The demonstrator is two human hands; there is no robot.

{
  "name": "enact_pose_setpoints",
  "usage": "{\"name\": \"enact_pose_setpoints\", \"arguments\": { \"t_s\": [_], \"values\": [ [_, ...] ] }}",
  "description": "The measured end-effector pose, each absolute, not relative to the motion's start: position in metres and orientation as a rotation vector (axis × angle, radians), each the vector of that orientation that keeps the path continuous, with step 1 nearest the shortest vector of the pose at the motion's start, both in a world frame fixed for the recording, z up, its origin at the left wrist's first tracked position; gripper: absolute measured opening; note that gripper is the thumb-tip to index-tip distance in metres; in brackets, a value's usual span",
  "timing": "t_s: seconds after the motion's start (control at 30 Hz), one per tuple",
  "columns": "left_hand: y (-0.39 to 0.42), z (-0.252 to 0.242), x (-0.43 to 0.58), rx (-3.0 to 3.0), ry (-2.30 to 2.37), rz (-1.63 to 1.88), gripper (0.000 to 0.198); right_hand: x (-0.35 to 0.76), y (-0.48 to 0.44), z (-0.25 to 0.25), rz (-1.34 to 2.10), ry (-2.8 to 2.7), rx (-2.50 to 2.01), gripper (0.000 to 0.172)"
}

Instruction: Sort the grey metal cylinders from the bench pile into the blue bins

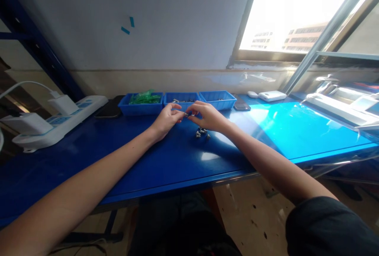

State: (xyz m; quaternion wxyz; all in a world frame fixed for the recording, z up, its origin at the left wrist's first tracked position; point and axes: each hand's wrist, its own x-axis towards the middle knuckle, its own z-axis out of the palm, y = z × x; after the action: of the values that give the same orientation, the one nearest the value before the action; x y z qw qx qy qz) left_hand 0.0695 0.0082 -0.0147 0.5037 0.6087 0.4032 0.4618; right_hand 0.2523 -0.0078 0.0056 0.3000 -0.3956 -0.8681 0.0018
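My left hand (167,121) and my right hand (208,116) meet above the blue table (139,161), in front of three blue bins. Their fingertips pinch a small dark part (186,115) between them, too small to make out in detail. Several small metal pieces (202,131) lie on the table just below my right hand. The left bin (140,109) holds green plastic pieces (145,97). Small metal parts are in the middle bin (181,96), partly hidden behind my hands. A few small parts lie in the right bin (217,100).
At the left are a white power strip (91,104) with plugged-in chargers and a dark phone (109,108). Another phone (242,104) lies right of the bins, near a white box (272,96). White equipment (340,108) stands at the far right, below a window.
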Motion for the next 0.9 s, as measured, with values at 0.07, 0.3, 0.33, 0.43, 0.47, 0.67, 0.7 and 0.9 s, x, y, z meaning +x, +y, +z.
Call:
{"name": "enact_pose_setpoints", "arguments": {
  "t_s": [0.07,0.3,0.33,0.43,0.47,0.67,0.7,0.9],
  "values": [
    [0.006,-0.013,0.069,1.382,0.909,1.115,0.038,0.250,-0.011,0.006,-0.023,-2.321,-1.038,0.015],
    [0.001,-0.018,0.072,1.780,0.908,1.042,0.034,0.263,-0.018,0.036,-0.321,-2.023,-1.144,0.022],
    [0.000,-0.019,0.073,1.940,0.920,1.006,0.032,0.270,-0.016,0.041,-0.383,-1.904,-1.247,0.025],
    [-0.004,-0.021,0.077,2.448,0.815,0.879,0.029,0.295,-0.005,0.047,-0.475,-1.678,-1.697,0.029],
    [-0.005,-0.021,0.079,2.577,0.752,0.839,0.029,0.302,-0.002,0.046,-0.452,-1.671,-1.852,0.029],
    [-0.003,-0.021,0.080,2.785,0.772,0.753,0.017,0.303,-0.007,0.043,-0.300,-1.796,-2.040,0.039],
    [-0.003,-0.020,0.079,2.779,0.797,0.757,0.014,0.298,-0.010,0.043,-0.260,-1.860,-1.970,0.040],
    [-0.007,-0.017,0.080,2.723,0.942,0.821,0.006,0.273,-0.021,0.036,0.091,-2.467,-1.516,0.030]
  ]
}}
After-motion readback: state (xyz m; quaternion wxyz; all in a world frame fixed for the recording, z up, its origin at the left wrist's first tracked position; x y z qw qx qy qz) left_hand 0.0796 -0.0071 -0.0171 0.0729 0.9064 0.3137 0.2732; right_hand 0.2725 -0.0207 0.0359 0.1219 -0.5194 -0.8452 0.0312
